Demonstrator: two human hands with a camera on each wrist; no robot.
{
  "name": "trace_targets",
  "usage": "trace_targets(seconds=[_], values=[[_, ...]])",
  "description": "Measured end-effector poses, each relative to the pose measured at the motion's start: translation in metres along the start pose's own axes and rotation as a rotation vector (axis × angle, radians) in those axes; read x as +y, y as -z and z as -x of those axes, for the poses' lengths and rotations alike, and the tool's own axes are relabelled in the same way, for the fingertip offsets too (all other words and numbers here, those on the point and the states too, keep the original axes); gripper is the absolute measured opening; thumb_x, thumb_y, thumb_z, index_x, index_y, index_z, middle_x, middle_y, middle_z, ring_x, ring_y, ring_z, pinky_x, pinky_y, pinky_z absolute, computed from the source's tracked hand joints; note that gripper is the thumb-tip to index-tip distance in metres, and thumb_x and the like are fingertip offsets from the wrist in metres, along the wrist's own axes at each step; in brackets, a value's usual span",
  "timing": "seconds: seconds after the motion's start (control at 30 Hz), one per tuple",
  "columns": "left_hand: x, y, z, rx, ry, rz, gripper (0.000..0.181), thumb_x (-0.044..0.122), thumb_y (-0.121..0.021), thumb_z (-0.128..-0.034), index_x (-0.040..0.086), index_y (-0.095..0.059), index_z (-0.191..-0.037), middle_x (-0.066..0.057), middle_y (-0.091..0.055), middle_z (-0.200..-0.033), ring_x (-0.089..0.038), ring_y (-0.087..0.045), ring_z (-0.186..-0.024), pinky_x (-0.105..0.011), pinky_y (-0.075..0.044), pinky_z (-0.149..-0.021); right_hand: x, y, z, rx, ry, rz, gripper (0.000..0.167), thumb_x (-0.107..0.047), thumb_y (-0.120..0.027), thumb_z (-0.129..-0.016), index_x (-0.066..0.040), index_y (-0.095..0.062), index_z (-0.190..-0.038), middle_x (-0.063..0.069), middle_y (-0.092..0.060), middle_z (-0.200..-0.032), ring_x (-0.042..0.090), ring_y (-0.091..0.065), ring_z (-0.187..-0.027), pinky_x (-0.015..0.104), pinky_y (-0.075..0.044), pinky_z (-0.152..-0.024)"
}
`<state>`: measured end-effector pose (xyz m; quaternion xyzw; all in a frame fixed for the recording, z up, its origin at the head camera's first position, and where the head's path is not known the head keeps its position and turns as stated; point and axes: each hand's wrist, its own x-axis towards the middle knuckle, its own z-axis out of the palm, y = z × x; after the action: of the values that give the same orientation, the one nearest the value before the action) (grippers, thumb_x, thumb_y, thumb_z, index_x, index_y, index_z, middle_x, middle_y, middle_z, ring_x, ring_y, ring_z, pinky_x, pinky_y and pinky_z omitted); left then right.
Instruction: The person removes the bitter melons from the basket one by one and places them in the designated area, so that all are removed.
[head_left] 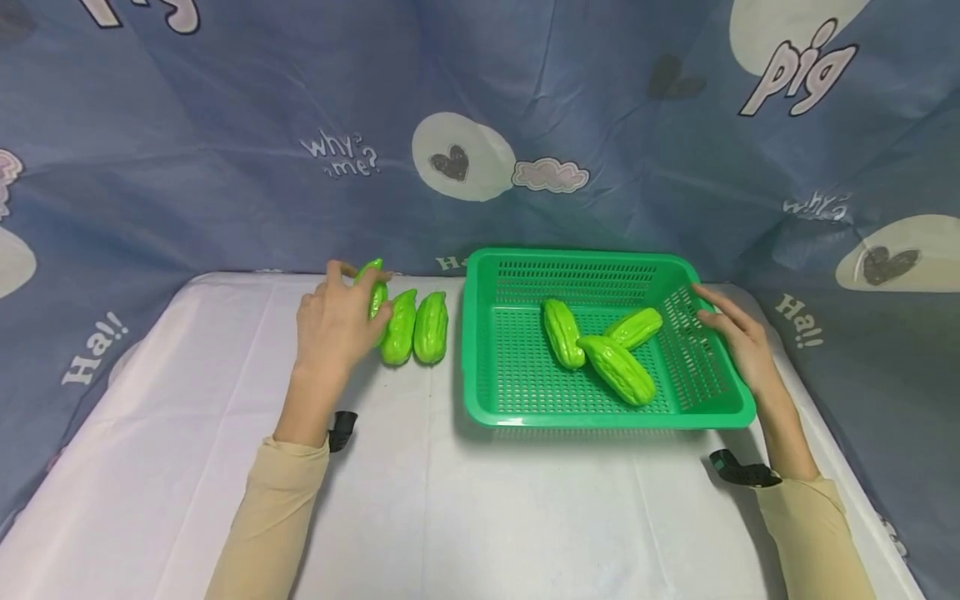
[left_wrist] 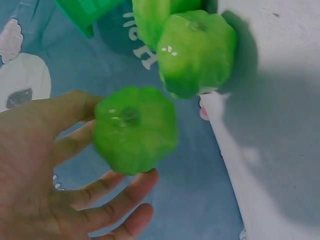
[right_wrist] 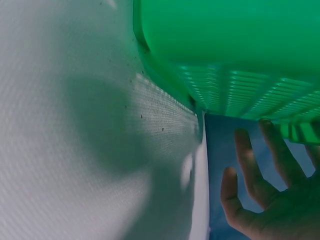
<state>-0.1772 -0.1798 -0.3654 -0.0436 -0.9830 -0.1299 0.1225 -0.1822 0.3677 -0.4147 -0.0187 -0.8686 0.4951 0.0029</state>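
In the head view, my left hand (head_left: 333, 321) holds a bright green bitter melon (head_left: 377, 300) by its sides, partly covering it. The left wrist view shows this bitter melon (left_wrist: 136, 131) end-on, between the thumb and the curled fingers. Just right of it, two more bitter melons (head_left: 399, 327) (head_left: 431, 327) lie side by side on the white cloth. My right hand (head_left: 742, 342) grips the right rim of a green plastic basket (head_left: 596, 421), the thumb over the edge and several fingers outside, below the rim in the right wrist view. Three bitter melons (head_left: 618, 370) lie inside the basket.
A white cloth (head_left: 540, 517) covers the table. Behind it and along its sides hangs a blue printed sheet (head_left: 600, 100). The basket's left wall stands close to the bitter melons on the cloth. A black wrist device (head_left: 342, 431) sits at the left wrist, another (head_left: 742, 471) at the right.
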Motion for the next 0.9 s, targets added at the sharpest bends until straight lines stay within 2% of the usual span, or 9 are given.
trace_targets(seconds=[0.17,0.27,0.4,0.5,0.57,0.77,0.9], values=[[-0.01,-0.001,0.0,-0.076,0.033,0.01,0.042,0.028,-0.065,-0.1054,0.017,-0.062,-0.146,-0.033,-0.051,-0.148,-0.043,-0.065,-0.076,-0.056,-0.053,-0.069,0.0,0.0,-0.001,-0.003,-0.017,0.011,0.054,-0.047,-0.046,-0.114,-0.038,-0.039,-0.167,-0.004,-0.026,-0.181,0.036,-0.029,-0.165,0.065,-0.029,-0.127],[-0.015,-0.005,-0.001,-0.1,0.048,0.003,0.043,0.028,-0.066,-0.1058,0.016,-0.062,-0.147,-0.034,-0.05,-0.149,-0.042,-0.063,-0.074,-0.055,-0.052,-0.067,0.001,0.0,-0.001,-0.003,-0.018,0.023,0.054,-0.047,-0.046,-0.114,-0.038,-0.039,-0.167,-0.003,-0.026,-0.181,0.033,-0.032,-0.163,0.055,-0.035,-0.124],[-0.019,-0.011,-0.003,-0.136,0.05,-0.005,0.043,0.028,-0.067,-0.1056,0.015,-0.062,-0.147,-0.034,-0.05,-0.148,-0.042,-0.063,-0.072,-0.054,-0.053,-0.065,0.001,-0.001,-0.001,0.004,-0.021,0.04,0.053,-0.047,-0.047,-0.114,-0.039,-0.04,-0.166,-0.001,-0.028,-0.18,0.011,-0.049,-0.144,0.025,-0.044,-0.105],[-0.02,-0.015,-0.003,-0.167,0.057,-0.005,0.043,0.028,-0.065,-0.1062,0.015,-0.062,-0.147,-0.035,-0.05,-0.148,-0.042,-0.064,-0.072,-0.056,-0.054,-0.067,0.0,-0.001,-0.001,0.004,-0.018,0.034,0.053,-0.046,-0.047,-0.114,-0.038,-0.041,-0.166,0.001,-0.029,-0.18,-0.005,-0.05,-0.128,0.014,-0.045,-0.092],[-0.021,-0.017,-0.003,-0.186,0.062,-0.005,0.042,0.028,-0.063,-0.107,0.015,-0.062,-0.147,-0.035,-0.05,-0.149,-0.042,-0.064,-0.073,-0.057,-0.055,-0.069,0.0,-0.001,-0.001,0.001,-0.018,0.03,0.054,-0.046,-0.047,-0.114,-0.038,-0.04,-0.166,0.002,-0.028,-0.18,-0.004,-0.05,-0.129,0.014,-0.045,-0.092],[-0.022,-0.02,-0.004,-0.226,0.057,0.009,0.043,0.029,-0.062,-0.1084,0.014,-0.061,-0.149,-0.036,-0.049,-0.148,-0.043,-0.067,-0.076,-0.057,-0.056,-0.07,0.001,0.001,-0.001,0.01,-0.019,0.043,0.053,-0.047,-0.046,-0.114,-0.039,-0.04,-0.166,0.0,-0.028,-0.18,0.017,-0.047,-0.146,0.022,-0.042,-0.098],[-0.023,-0.022,-0.003,-0.238,0.052,0.019,0.043,0.027,-0.061,-0.1094,0.011,-0.06,-0.149,-0.036,-0.051,-0.146,-0.042,-0.069,-0.077,-0.055,-0.057,-0.069,0.001,0.0,0.0,0.007,-0.019,0.037,0.054,-0.047,-0.047,-0.114,-0.039,-0.04,-0.166,-0.001,-0.028,-0.18,0.027,-0.04,-0.156,0.033,-0.04,-0.109]])
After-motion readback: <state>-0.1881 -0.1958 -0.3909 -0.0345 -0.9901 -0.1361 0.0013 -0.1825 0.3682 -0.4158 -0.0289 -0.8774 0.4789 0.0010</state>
